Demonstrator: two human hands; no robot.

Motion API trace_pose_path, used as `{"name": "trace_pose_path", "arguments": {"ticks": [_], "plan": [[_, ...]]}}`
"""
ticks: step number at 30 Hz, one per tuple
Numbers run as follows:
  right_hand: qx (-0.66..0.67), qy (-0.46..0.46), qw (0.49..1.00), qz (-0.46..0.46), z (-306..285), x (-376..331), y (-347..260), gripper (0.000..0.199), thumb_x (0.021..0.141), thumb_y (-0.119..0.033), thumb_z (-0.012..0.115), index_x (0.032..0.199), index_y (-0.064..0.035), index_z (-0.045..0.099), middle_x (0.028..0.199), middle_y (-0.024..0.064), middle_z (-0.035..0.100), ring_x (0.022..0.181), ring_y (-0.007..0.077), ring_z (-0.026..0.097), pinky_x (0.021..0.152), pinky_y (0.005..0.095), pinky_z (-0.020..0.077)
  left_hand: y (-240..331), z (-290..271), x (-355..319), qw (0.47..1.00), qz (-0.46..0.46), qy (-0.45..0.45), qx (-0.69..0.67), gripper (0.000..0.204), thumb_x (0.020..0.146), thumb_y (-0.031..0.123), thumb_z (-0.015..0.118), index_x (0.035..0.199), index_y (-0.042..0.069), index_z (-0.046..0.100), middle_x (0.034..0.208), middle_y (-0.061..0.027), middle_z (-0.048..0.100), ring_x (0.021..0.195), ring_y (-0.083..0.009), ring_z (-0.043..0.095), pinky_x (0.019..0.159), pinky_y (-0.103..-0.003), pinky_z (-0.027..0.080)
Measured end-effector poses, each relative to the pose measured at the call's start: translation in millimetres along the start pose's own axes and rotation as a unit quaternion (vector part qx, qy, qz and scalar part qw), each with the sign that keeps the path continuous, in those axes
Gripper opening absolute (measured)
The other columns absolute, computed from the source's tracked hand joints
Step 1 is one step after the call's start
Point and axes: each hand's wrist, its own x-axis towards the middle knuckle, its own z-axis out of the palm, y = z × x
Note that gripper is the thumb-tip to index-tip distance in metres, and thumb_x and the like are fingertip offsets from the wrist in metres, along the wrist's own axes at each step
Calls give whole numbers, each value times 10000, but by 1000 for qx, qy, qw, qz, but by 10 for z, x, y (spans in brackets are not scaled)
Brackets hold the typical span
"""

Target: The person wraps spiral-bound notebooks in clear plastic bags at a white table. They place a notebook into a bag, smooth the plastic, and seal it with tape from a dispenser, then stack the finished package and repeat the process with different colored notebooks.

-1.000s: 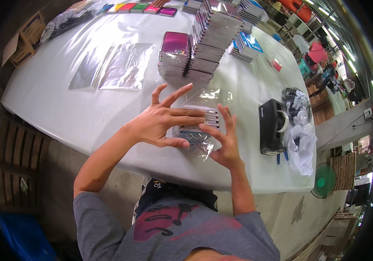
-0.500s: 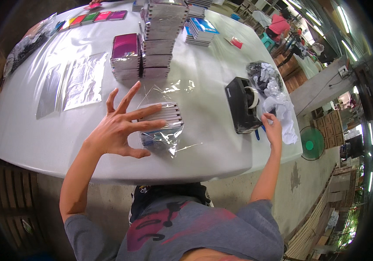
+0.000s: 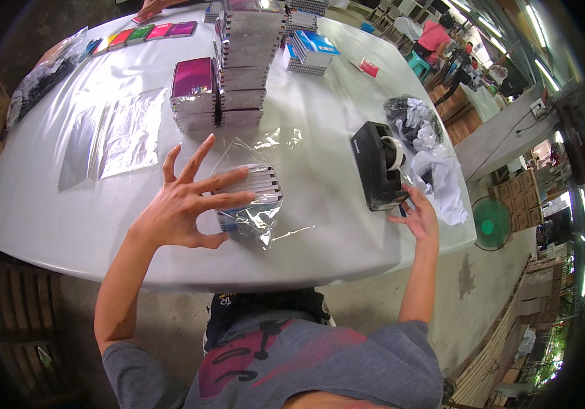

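Note:
A small stack of spiral notebooks (image 3: 265, 184) in a clear plastic wrapper lies before me, edges upward and loose film around it. My left hand (image 3: 186, 201) rests over its left side, two fingers laid across the notebooks and the others spread. To the right stands a black tape dispenser (image 3: 372, 167) with a roll of tape (image 3: 393, 153). At the dispenser's near end is my right hand (image 3: 420, 215), thumb and forefinger apart. Whether a bit of tape clings to its fingers is too small to tell.
Tall notebook stacks (image 3: 243, 75) rise beyond the bundle, with purple-covered ones (image 3: 194, 78) beside them. Clear plastic bags (image 3: 128, 133) lie flat at left. Crumpled plastic (image 3: 435, 180) sits right of the dispenser. Another person's hand (image 3: 152, 8) shows at the far edge, near colourful notebooks (image 3: 142, 32).
My right hand has moved down and slightly left to the dispenser's near end, and its pinched fingers have spread. My left hand stays almost still on the bundle.

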Motion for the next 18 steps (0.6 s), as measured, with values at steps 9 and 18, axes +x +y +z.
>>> {"name": "trace_pose_path", "arguments": {"ticks": [9, 18], "plan": [[-44, -5, 997, -68, -260, 62, 349, 176, 826, -153, 674, 958, -39, 655, 907, 12, 630, 894, 113, 561, 844, 390, 448, 7, -17, 12, 1000, 6, -2, -11, 731, 473, 351, 735, 1184, 441, 590, 1404, 96, 443, 1422, -334, 104, 1119, -581, -105], [-584, 283, 676, -350, -197, -145, 385, 127, 782, -108, 690, 872, -19, 697, 1097, 138, 647, 1144, 312, 535, 959, 380, 394, 0, -50, -2, 1000, 30, -4, 4, 731, 541, 339, 703, 1243, 460, 537, 1436, 90, 406, 1426, -343, 69, 1103, -593, -87]]}}
